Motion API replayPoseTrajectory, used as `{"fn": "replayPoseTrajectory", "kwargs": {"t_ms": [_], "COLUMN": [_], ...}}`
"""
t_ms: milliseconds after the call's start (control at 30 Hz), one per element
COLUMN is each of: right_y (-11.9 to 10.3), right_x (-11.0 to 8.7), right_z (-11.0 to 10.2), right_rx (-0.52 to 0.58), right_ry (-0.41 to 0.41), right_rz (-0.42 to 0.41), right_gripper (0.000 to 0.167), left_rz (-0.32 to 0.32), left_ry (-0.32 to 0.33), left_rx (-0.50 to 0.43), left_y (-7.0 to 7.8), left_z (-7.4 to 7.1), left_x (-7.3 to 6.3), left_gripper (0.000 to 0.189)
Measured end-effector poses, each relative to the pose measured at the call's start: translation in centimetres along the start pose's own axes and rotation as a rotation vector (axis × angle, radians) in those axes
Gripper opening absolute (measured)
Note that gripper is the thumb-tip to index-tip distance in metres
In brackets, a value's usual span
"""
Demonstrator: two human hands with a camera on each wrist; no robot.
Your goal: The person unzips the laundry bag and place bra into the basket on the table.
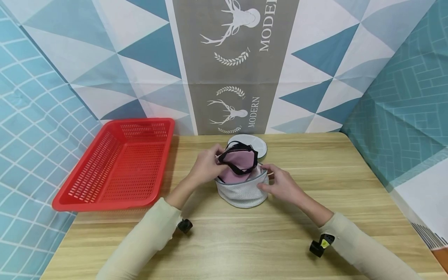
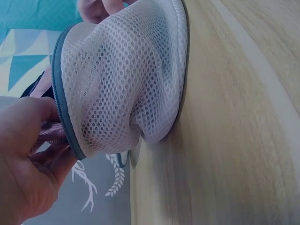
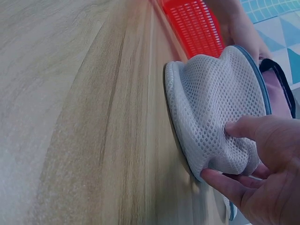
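Note:
A round white mesh laundry bag [image 1: 242, 193] with a grey zipper rim stands on the table, its round lid [image 1: 258, 144] folded back behind it. Out of its mouth rises a pink garment [image 1: 239, 160] with black edging and thin black straps; its lower part is hidden inside. My left hand [image 1: 206, 165] pinches the garment at the bag's left rim, and striped pink fabric [image 2: 50, 133] shows between those fingers. On the other side my right hand [image 1: 282, 186] grips the mesh wall, thumb pressed into it [image 3: 241, 127] and fingers lower down.
A red plastic basket [image 1: 101, 205] with slotted walls stands at the left of the wooden table [image 1: 231, 245]. A patterned wall covering [image 1: 147, 50] rises just behind the table's back edge. Small black cameras sit on both wrists.

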State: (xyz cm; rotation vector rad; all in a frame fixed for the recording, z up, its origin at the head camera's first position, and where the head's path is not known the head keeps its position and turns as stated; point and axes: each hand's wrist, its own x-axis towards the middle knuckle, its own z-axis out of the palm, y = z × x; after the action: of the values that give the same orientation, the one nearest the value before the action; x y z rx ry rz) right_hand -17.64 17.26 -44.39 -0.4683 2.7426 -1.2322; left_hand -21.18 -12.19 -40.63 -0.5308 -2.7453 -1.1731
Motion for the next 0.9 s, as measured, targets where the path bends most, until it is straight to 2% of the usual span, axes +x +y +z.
{"fn": "replayPoseTrajectory", "kwargs": {"t_ms": [167, 400, 633, 900], "right_y": [0.1, 0.0, 0.0, -0.1], "right_x": [0.1, 0.2, 0.1, 0.1], "right_z": [0.0, -0.2, -0.1, 0.1], "right_rx": [0.006, 0.017, 0.054, 0.029], "right_ry": [-0.007, -0.026, -0.007, 0.017], "right_rz": [0.006, 0.026, 0.042, 0.044], "right_gripper": [0.065, 0.064, 0.062, 0.061], "left_rz": [-0.036, -0.090, -0.086, -0.092], "left_ry": [0.046, 0.128, 0.142, 0.148], "left_rx": [-0.016, 0.013, 0.010, -0.087], "left_y": [-0.3, -0.3, -0.3, 0.3], "left_z": [-0.5, -1.0, -0.9, -1.5], "left_x": [-0.4, -0.9, -0.9, -0.7], "left_gripper": [0.031, 0.034, 0.033, 0.033]}}
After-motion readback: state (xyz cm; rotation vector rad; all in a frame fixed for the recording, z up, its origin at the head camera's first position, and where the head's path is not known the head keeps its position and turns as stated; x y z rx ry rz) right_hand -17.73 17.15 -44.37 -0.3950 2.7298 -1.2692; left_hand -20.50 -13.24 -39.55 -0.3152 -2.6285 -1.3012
